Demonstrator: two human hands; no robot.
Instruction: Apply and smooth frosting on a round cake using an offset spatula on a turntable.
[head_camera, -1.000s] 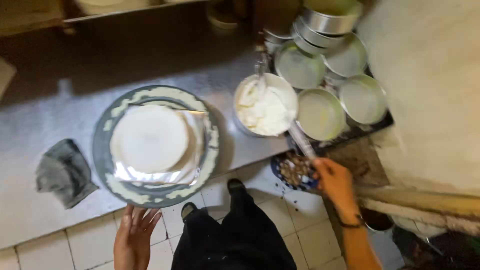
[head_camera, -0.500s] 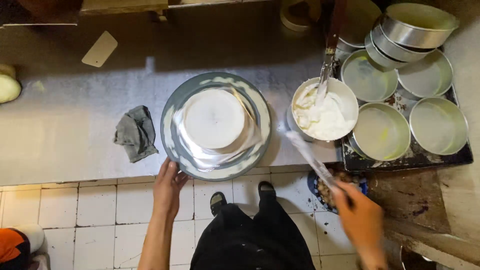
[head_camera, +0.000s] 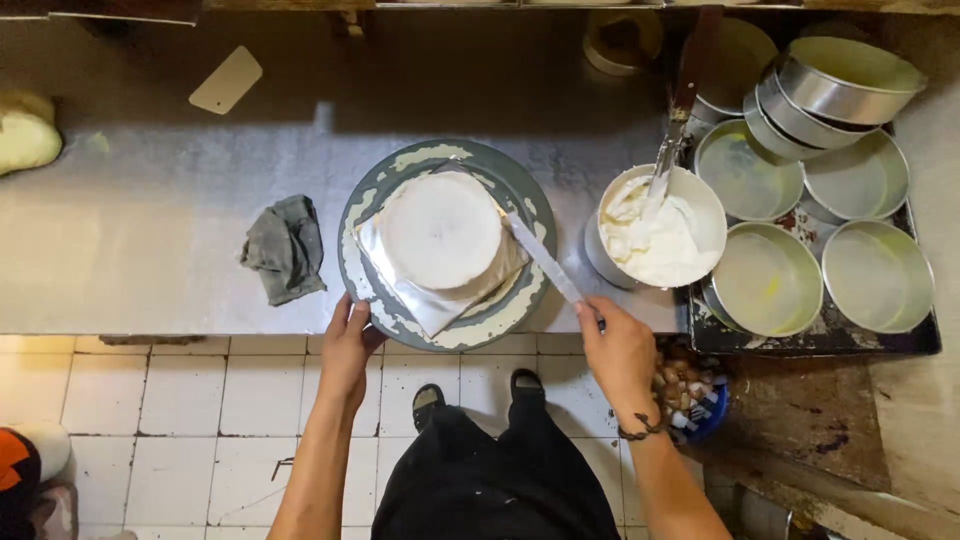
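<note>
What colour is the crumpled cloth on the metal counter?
Grey crumpled cloth; the head view shows it best.
</note>
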